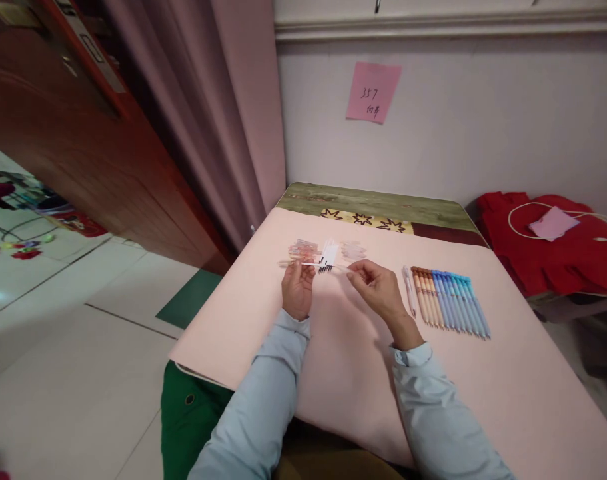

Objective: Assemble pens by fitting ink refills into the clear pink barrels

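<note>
My left hand point(298, 292) is closed around a slim, pale pen barrel point(285, 263), which pokes out to the left of the fingers. A thin white pen refill point(326, 265) stretches across from it toward my right hand point(378, 285). The fingertips of that hand pinch the refill's right end; how far the two parts are joined is too small to tell. Behind the hands lie a pile of orange-tinted pen parts point(303, 249), a bunch of white refills with black ends point(329, 253) and a pile of clear pen parts point(353, 250).
To the right, a row of brown and blue pens point(450, 303) lies side by side, with a pale pen point(409, 291) at its left. The pink-covered table point(243, 300) stands against a wall bearing a pink note point(373, 92). Red cloth point(513, 260) with a white cable is beyond.
</note>
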Tool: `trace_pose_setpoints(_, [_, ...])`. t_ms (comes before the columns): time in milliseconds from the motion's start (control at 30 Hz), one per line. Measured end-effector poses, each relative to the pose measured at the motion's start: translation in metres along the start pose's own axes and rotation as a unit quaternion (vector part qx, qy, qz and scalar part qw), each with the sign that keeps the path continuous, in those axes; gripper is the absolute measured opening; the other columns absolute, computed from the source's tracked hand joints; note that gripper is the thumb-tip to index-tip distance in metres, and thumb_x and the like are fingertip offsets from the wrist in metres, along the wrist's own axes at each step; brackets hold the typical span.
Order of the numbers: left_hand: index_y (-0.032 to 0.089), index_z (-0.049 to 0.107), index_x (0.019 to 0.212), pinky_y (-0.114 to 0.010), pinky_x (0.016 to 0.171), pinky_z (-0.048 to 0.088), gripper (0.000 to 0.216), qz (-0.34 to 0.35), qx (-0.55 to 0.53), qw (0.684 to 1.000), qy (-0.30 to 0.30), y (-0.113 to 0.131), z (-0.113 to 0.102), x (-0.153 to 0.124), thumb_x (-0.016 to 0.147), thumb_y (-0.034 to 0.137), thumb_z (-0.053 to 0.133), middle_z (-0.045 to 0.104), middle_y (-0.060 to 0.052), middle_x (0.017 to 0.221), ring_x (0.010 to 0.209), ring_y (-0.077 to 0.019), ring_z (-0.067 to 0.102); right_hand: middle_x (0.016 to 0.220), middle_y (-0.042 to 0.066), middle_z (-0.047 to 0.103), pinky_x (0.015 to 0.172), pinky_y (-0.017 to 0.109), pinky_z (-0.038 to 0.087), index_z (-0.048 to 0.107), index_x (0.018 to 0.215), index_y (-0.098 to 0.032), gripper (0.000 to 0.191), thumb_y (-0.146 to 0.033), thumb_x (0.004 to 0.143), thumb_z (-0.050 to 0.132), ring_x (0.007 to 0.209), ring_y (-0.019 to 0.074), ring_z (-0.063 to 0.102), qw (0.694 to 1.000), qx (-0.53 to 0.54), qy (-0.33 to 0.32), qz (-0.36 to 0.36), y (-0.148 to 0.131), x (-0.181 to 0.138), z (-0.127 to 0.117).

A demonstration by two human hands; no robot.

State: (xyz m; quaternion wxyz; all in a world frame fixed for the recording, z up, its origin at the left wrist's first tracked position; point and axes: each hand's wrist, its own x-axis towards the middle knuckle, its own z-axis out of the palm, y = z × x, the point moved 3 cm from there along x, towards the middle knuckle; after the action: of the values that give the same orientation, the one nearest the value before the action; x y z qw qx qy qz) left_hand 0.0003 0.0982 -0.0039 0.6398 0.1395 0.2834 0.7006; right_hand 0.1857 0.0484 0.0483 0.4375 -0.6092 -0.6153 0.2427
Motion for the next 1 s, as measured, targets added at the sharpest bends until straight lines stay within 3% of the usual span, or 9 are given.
trace_pose_setpoints(267, [0.015,0.063,0.083,-0.02,0.07,0.052,0.01,-0.004,-0.007,1.0,0.016,0.0,-0.002,0.0,0.09,0.021,0.068,0.068,-0.001,0.073,0.066,-0.0075,0.065,0.063,-0.002,0.059,0.059,0.025,0.039,0.072,0.088,-0.021,0.021,-0.036,0.078,0.061,0.059,0.0143,0.053,0.999,-0.037,0.014,0.006,-0.007,-0.001,-0.005])
trace_pose_setpoints(1000, [0.016,0.062,0.088,-0.019,0.067,0.053,0.016,-0.031,0.041,0.998,-0.036,-0.004,0.003,-0.005,0.087,0.028,0.072,0.07,-0.001,0.078,0.066,-0.0074,0.064,0.067,-0.001,0.066,0.06,0.025,0.04,0.074,0.089,-0.021,0.021,-0.035,0.079,0.062,0.061,0.0148,0.056,0.999,-0.048,-0.001,-0.012,-0.011,-0.002,0.002])
